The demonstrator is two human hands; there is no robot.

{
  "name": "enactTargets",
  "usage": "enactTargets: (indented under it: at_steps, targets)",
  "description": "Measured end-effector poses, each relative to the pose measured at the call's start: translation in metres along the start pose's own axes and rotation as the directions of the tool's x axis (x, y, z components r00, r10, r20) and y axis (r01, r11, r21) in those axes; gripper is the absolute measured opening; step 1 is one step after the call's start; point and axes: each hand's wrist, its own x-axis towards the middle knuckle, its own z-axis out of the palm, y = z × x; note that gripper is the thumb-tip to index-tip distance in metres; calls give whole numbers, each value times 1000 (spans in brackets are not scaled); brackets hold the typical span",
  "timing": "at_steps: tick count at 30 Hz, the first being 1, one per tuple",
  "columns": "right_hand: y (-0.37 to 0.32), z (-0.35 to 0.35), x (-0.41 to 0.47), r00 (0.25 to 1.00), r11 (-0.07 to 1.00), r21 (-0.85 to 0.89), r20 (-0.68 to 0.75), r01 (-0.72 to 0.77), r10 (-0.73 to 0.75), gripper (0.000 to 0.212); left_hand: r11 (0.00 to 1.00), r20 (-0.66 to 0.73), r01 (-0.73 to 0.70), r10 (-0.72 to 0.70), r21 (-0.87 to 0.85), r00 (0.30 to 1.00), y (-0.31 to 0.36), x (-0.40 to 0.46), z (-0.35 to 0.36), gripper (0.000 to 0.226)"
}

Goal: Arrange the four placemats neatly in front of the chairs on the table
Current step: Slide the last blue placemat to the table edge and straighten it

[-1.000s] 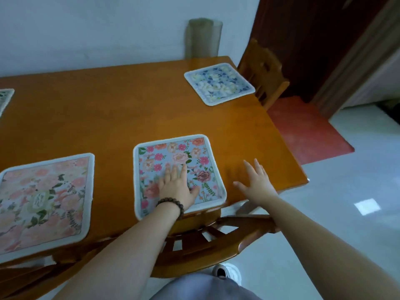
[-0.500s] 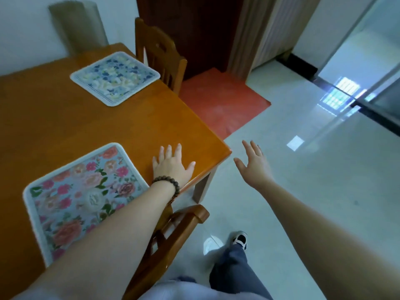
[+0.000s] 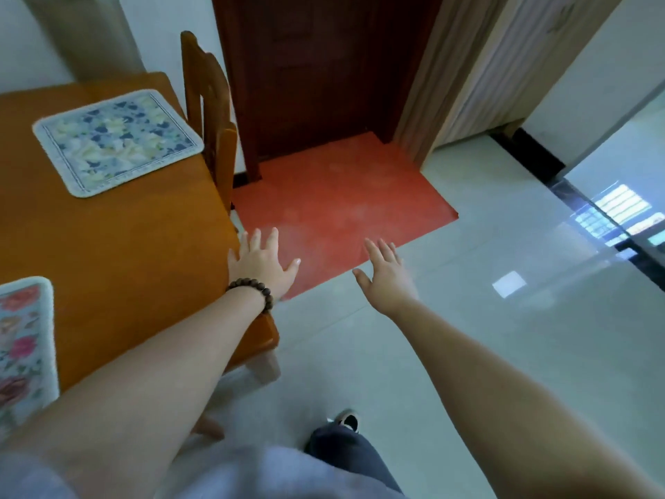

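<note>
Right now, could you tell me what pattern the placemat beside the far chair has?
Pale flowers on dark blue, white-bordered placemat; the head view shows it.

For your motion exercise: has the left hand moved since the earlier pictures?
Yes. The left hand has slid right off the pink floral placemat to the table's right edge.

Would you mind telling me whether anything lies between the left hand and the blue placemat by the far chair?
Nothing visible does: only bare table lies between the left hand and the blue placemat.
</note>
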Motion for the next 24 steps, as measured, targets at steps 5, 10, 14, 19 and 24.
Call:
enactTargets:
  at_steps: [5,10,14,19,24]
  targets:
    - [15,-31,66,992,993,-15,56,116,-115,63,993,-65,115,-115,-14,991,29,28,-12,73]
    - [-3,-48,139,973,974,-21,58,227,-225,62,965,-116,261,-264,-40,957,24,57,-30,73]
    - [-36,-51,192,944,949,7,99,316,-315,62,927,-130,373,-375,-46,918,6,81,-41,75]
    - [-79,-43,264,898,905,6,126,425,-422,62,864,-146,487,-502,-126,852,-24,124,-45,74]
    - [-144,-37,346,838,848,-30,178,528,-516,58,747,-142,630,-661,-213,737,-63,181,-56,74]
